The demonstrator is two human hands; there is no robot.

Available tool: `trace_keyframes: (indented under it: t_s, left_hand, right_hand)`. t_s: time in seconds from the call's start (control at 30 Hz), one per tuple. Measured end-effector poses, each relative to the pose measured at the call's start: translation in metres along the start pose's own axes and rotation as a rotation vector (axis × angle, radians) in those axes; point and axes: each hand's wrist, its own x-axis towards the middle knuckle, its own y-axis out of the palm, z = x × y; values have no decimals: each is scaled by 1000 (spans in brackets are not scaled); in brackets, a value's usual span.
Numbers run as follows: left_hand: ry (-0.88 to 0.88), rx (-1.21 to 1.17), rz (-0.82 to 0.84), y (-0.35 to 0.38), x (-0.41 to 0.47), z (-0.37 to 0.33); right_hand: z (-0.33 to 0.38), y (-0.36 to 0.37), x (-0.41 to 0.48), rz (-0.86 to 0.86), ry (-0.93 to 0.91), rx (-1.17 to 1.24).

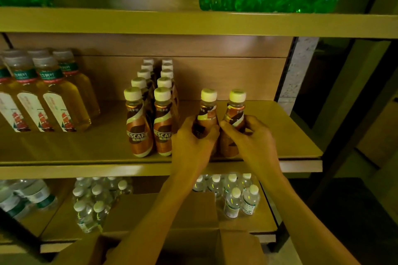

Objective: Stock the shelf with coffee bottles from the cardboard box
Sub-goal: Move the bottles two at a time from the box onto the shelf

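While both arms reach over the cardboard box [187, 243], the left hand [191, 137] grips one coffee bottle [207, 114] and the right hand [252, 135] grips another [234, 114]. Both stand upright on the middle shelf [86, 146], just right of two stocked Nescafé rows [150, 97].

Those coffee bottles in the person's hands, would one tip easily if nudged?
Probably tippy: the coffee bottle in the left hand is tall and slim. Likely fairly heavy for its size, since it looks full. Its glossy wrap may be slightly slippery.

The left hand [191, 144] and right hand [252, 139] are shown bare. Both forearms [163, 211] are seen uncovered down to the near edge, slim in shape.
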Motion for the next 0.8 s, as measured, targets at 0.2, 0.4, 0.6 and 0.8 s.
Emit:
trace_keyframes:
  t_s: [0.2, 0.4, 0.6, 0.8]
  left_hand:
    - [4, 22, 64, 0, -7, 9]
    - [1, 244, 75, 1, 3, 21]
    - [-34, 450, -14, 30, 24, 19]
    - [-103, 461, -8, 56, 66, 21]
  right_hand:
    - [-12, -7, -3, 145, 31, 41]
    - [-28, -16, 5, 246, 57, -28]
    - [-33, 2, 34, 126, 45, -152]
    - [-32, 20, 80, 109, 41, -182]
